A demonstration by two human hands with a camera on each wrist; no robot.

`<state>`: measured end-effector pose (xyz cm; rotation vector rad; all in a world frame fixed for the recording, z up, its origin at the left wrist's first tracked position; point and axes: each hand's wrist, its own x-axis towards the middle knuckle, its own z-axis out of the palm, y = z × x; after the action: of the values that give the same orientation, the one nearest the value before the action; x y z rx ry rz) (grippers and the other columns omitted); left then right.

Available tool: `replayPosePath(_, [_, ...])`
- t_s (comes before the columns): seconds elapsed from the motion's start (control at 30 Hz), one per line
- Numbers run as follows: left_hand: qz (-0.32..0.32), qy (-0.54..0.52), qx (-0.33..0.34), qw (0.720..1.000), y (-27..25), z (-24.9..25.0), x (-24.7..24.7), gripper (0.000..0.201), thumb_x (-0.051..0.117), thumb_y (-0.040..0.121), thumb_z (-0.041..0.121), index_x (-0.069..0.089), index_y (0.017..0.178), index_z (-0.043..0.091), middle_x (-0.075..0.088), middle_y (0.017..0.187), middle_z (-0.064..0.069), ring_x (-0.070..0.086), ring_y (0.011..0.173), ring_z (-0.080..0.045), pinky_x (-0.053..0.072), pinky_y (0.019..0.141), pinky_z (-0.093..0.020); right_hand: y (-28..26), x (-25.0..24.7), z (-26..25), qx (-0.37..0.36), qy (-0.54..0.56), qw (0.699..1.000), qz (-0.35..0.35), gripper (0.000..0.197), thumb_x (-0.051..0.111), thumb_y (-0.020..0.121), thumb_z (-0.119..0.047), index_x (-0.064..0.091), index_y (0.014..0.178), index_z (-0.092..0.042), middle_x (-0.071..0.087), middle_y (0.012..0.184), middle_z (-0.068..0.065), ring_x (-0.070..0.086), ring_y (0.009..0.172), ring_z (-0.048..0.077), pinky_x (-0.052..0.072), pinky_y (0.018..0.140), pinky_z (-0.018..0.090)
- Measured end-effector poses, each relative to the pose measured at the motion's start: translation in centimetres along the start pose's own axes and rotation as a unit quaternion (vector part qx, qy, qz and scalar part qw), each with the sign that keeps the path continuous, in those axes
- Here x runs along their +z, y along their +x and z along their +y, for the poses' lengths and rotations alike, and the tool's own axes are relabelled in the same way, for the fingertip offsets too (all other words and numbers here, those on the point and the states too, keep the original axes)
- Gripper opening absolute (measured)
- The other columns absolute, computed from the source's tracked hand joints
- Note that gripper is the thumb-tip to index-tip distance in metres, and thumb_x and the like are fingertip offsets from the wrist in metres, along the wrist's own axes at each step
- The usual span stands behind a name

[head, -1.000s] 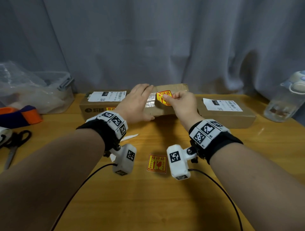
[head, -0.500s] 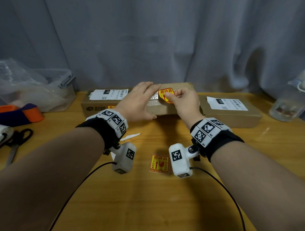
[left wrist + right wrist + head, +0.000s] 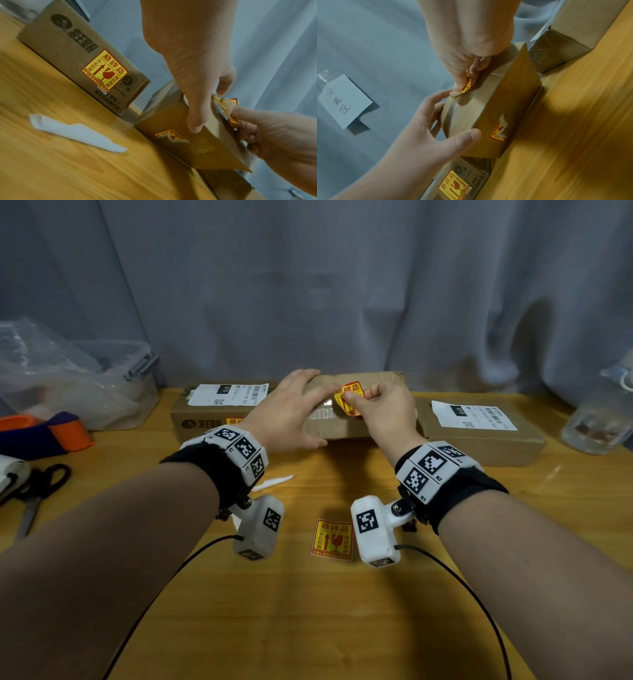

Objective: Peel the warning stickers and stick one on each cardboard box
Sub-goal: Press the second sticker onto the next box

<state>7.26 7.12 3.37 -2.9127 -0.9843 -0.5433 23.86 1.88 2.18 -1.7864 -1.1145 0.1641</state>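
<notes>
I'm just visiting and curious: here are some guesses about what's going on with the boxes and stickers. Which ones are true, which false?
1. The right hand pinches a warning sticker at the middle box. True.
2. The left hand holds scissors. False: it steadies the middle box; the scissors lie on the table.
3. The left box already has a sticker on its front. True.
4. No stickers lie on the table. False: a spare sticker lies between the wrists.
</notes>
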Motion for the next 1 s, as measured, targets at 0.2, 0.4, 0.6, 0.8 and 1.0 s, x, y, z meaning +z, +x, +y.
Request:
replayPosePath(0.2, [-0.002,0.000,0.000,1.000,0.09,-0.04,0.00,0.094,0.076,0.067,0.047,0.024,0.144,0.030,0.023,0.150,-0.010,0.018,0.141,-0.028,0.022,0.113,-0.040,0.03,-0.18,-0.18,0.002,0.002,1.000,-0.003,0.037,0.070,0.077,-0.046,0.048,0.057,-0.025,0.058,0.065,-0.009,0.062,0.077,0.019,0.048,0.089,0.051])
replayPosePath(0.4, [-0.012,0.014,-0.001,1.000,0.05,-0.04,-0.14,0.090,0.074,0.069,0.047,0.027,0.144,0.031,0.020,0.152,-0.010,0.015,0.141,-0.028,0.020,0.113,-0.039,-0.30,-0.26,-0.37,0.001,-0.018,1.000,-0.004,0.036,0.068,0.078,-0.048,0.046,0.060,-0.026,0.058,0.068,-0.009,0.060,0.076,0.018,0.046,0.091,0.048])
replayPosePath(0.6, [-0.011,0.014,-0.003,1.000,-0.07,0.09,-0.09,0.089,0.074,0.070,0.047,0.026,0.144,0.030,0.020,0.152,-0.009,0.015,0.142,-0.028,0.022,0.113,-0.040,-0.38,-0.44,-0.66,0.001,-0.041,0.999,-0.004,0.038,0.067,0.079,-0.049,0.043,0.060,-0.026,0.054,0.067,-0.010,0.057,0.077,0.018,0.044,0.091,0.045])
replayPosePath(0.8, [-0.009,0.015,-0.002,1.000,-0.10,0.05,-0.15,0.089,0.074,0.070,0.047,0.027,0.144,0.030,0.019,0.152,-0.009,0.014,0.142,-0.026,0.022,0.113,-0.039,-0.31,-0.40,-0.72,0.001,-0.047,0.999,-0.003,0.039,0.067,0.079,-0.048,0.042,0.059,-0.026,0.053,0.067,-0.010,0.057,0.076,0.018,0.045,0.090,0.046])
replayPosePath(1.0, [-0.008,0.018,-0.002,1.000,-0.14,-0.03,-0.09,0.087,0.073,0.071,0.048,0.029,0.143,0.031,0.018,0.153,-0.008,0.013,0.142,-0.026,0.022,0.113,-0.039,-0.34,-0.25,-0.80,-0.001,-0.075,0.997,0.002,0.035,0.065,0.080,-0.051,0.047,0.064,-0.025,0.060,0.077,-0.005,0.058,0.080,0.019,0.042,0.088,0.039])
